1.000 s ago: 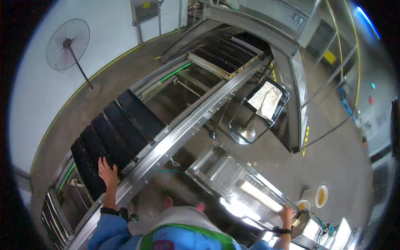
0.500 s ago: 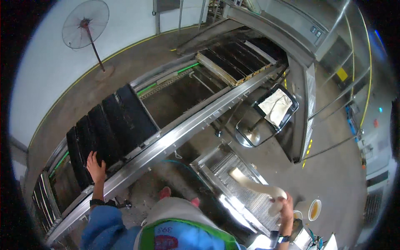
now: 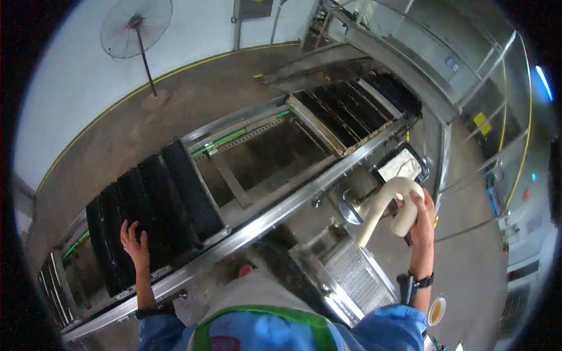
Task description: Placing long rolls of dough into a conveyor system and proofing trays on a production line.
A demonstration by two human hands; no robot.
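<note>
My right hand (image 3: pixel 424 221) is raised on the right, its fingers wrapped round a long, pale strip of what looks like dough (image 3: pixel 376 215). The strip bends over in a loop, with one end hanging down towards the dimpled metal table (image 3: pixel 351 275). My left hand (image 3: pixel 136 245) is at the near side of a set of long black baking tins (image 3: pixel 153 190), fingers spread and holding nothing. Whether its fingertips touch the tins I cannot tell. The tins sit side by side on a conveyor (image 3: pixel 263 219).
Another set of black tins (image 3: pixel 345 114) stands farther along the conveyor, past an open gap. A stool-like stand with a white cloth (image 3: pixel 401 165) is beyond the metal table. A bucket (image 3: pixel 437 311) stands at lower right. A pedestal fan (image 3: pixel 137 26) is by the wall.
My right hand has lifted the dough strip off the metal table and carried it up and away from me. My left hand stays by the near tins. The view has shifted slightly.
</note>
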